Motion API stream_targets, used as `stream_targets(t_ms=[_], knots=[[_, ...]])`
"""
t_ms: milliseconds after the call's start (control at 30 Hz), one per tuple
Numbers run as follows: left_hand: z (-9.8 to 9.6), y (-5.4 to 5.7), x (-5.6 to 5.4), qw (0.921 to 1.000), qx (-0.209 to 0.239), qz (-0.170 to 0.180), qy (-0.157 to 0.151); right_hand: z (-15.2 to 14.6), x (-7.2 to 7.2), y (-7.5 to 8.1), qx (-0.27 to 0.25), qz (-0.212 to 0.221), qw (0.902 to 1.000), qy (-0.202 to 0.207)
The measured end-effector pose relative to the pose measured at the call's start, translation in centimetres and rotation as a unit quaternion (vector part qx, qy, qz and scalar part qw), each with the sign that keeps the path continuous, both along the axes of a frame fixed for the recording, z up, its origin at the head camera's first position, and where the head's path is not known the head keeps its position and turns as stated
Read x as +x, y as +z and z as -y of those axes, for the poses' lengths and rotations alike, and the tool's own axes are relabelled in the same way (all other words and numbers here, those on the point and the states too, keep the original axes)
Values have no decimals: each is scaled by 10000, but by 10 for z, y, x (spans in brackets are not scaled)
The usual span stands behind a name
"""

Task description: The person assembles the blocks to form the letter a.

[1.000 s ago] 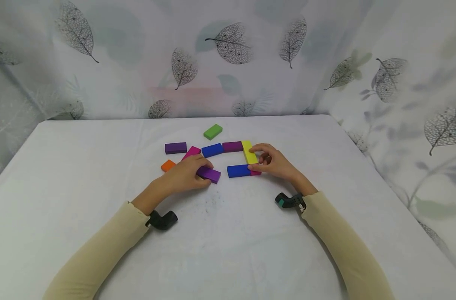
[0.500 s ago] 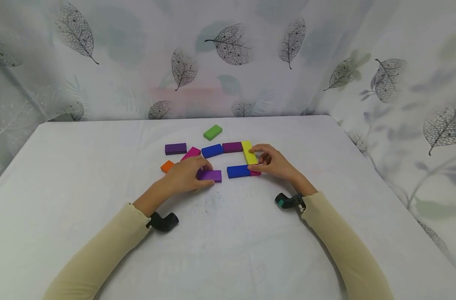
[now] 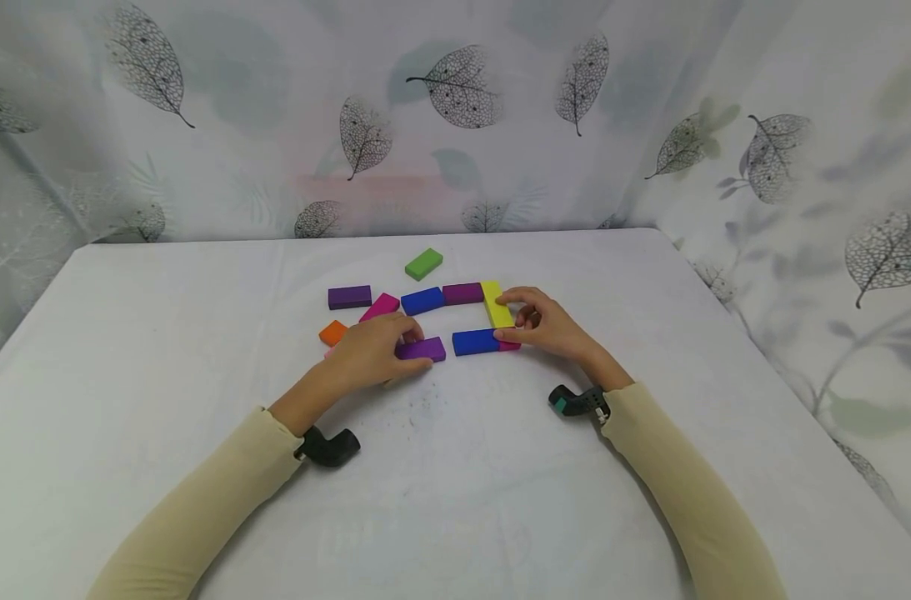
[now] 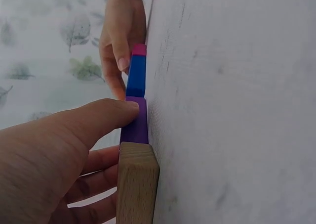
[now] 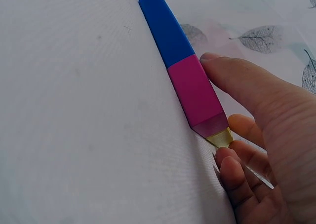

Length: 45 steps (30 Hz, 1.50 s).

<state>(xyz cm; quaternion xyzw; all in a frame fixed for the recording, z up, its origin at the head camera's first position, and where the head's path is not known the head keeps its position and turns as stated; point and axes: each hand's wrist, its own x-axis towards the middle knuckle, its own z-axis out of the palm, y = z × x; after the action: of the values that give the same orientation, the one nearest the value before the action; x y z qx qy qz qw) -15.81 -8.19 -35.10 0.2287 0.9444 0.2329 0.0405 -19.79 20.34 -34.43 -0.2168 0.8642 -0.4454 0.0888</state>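
My left hand pinches a purple block between thumb and fingers, its right end close to a blue block. In the left wrist view, a plain wooden block lies right behind the purple one, mostly hidden by the hand in the head view. My right hand holds the corner of the row: its index finger lies at the yellow block, its thumb at the magenta block beside the blue one. Its other fingers curl in beside the yellow block's end.
Another blue block and a plum block continue the outline behind. A green block, a dark purple block, a pink block and an orange block lie around it on the white-covered table.
The purple block has turned from slanting to nearly in line with the front blue block and slid slightly right, with my left hand. The right hand has stayed in place.
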Motion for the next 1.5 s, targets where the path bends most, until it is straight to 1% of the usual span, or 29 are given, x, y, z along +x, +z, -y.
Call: stream_targets(t_ms=[233, 500, 633, 767, 1000, 1067, 1167, 1267, 1367, 1500], knots=[[-7, -1, -1, 10000, -65, -60, 20, -1, 2, 3, 49, -25, 10000, -16], [-14, -1, -2, 9998, -205, 44, 54, -4, 0, -1, -1, 15, 10000, -40], [-17, -1, -2, 9998, -195, 97, 28, -4, 1, 0, 8, 30, 10000, -62], [-19, -2, -3, 9997, -171, 161, 10, -4, 2, 0, 22, 30, 10000, -82], [-18, -1, -3, 9998, -158, 144, 53, -1, 1, 0, 65, -18, 10000, -46], [-17, 0, -4, 9997, -130, 209, 24, 0, 1, 0, 77, -12, 9999, -73], [-15, 2, -6, 9993, -53, 358, 55, 0, 2, 1, 85, 4, 9999, -94], [-12, 5, -9, 9990, 101, 404, 130, -1, 2, 2, 62, 20, 9999, -80], [-7, 7, -13, 9989, 279, 301, 216, 0, 2, 3, 72, 61, 9999, -92], [-1, 6, -18, 9984, 460, 98, 323, 1, 2, 3, 106, 107, 9998, -98]])
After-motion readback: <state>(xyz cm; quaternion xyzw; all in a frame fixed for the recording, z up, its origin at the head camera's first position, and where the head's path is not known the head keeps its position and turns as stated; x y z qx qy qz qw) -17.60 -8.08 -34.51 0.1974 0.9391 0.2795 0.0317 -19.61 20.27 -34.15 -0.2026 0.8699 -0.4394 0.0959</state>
